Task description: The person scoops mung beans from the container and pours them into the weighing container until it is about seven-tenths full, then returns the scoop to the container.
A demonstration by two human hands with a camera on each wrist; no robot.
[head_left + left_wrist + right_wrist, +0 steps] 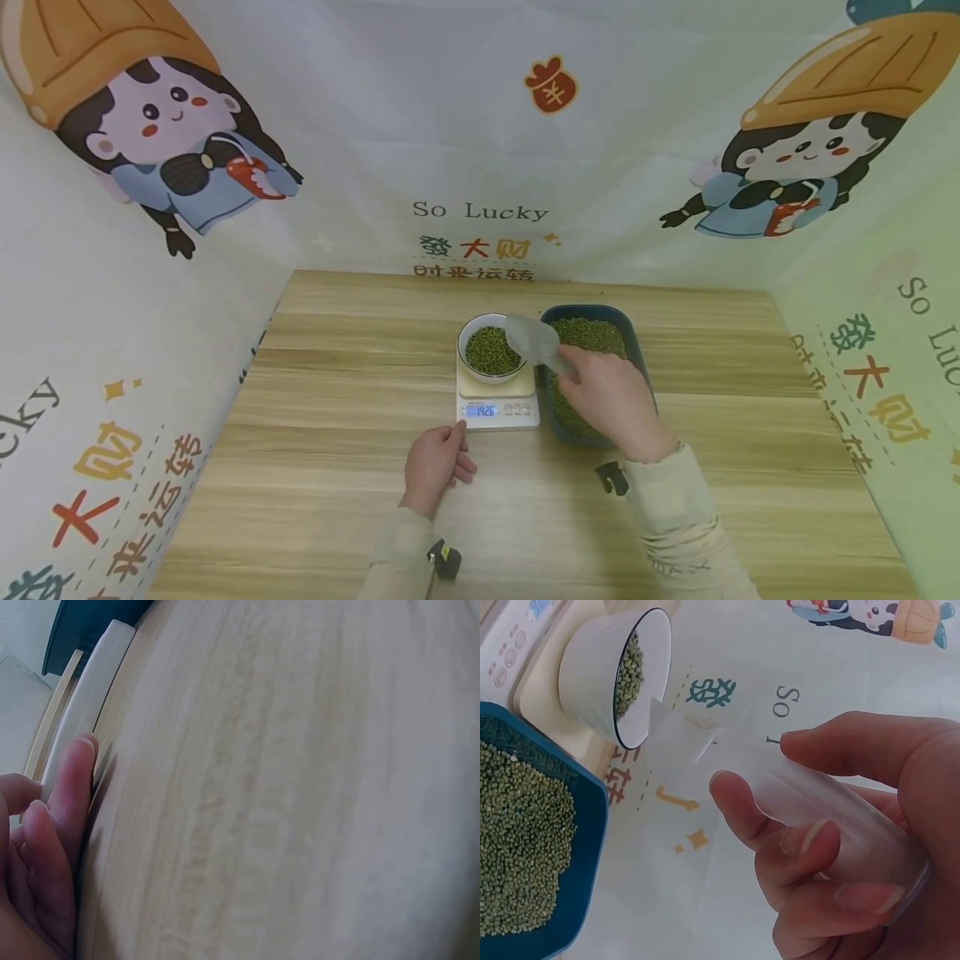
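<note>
- Closest in, 2 pale sleeves [393,542] reach forward, and here's the left hand [438,467] just in front of the scale [498,423], fingers loosely bent and touching its front left corner, gripping nothing that shows.
- Over to the scale's right, the right hand [611,404] has its fingers closed around a clear scoop [531,340], its lip out above the scale at the rim of the white bowl [589,675].
- Up on the scale stands that bowl, upright, green beans [491,350] inside it, and the display [481,411] seems to say 142.6!
- Right beside the scale, the dark blue tub [592,817], with plenty more beans in it.
- The step in hand, I'd judge: portioning beans by weight. The scoop looks empty from the right wrist, so the next move probably calls for a check of the figure, then a small, steady dip into the tub if it's short.
- Under the scale, a light wood-grain table [337,392], streaked from side to side.
- Beyond the scale, a white backdrop [360,167] rises: 2 cartoon figures [206,179] in orange hats, 1 to each side, and "So Lucky" lettering [481,212] straight behind.
</note>
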